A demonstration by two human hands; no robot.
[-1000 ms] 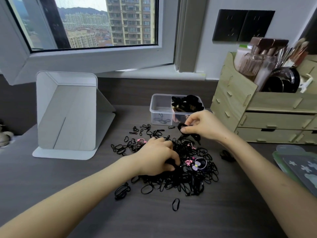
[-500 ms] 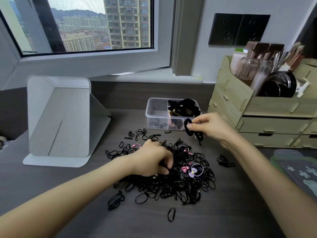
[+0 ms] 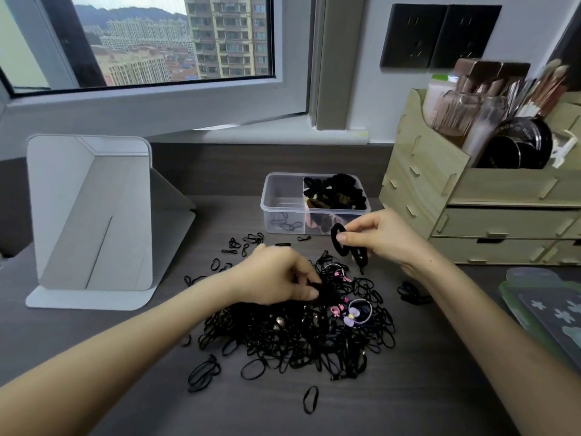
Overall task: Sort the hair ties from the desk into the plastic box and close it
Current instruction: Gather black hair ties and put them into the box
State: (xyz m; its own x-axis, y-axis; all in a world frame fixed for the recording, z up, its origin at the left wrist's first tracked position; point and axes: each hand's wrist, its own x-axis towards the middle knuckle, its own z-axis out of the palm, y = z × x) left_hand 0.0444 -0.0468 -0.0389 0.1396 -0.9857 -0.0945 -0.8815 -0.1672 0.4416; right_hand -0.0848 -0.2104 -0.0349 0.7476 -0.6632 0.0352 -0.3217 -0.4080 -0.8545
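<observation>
**A:** Which step are we on?

**B:** Mid-sort, I judge. Most ties lie loose on the desk (image 3: 424, 388), and the box is open. I see no lid anywhere.

**A:** Take me through it from the left.

**B:** A mirror (image 3: 91, 215) stands left of my left hand. My left hand (image 3: 276, 278) is down in the pile (image 3: 283, 338), thumb and fingers curled, pinching a dark clump near the pile's far side. I cannot tell how many ties it has.

**A:** And the box?

**B:** The box (image 3: 276, 212) sits beyond both hands, between them. Its left half holds a few thin ties and its right half a heap of thick ones.

**A:** Right hand?

**B:** My right hand (image 3: 386, 237) is raised just before the box's right corner, thumb and forefinger pinching a thick tie (image 3: 334, 234). Something black dangles below it, and I cannot tell what. An organiser (image 3: 471, 199) stands to its right.

**A:** Next move?

**B:** I'd lift the thick tie over the box's right half and release it there, clear of the wall.
</observation>
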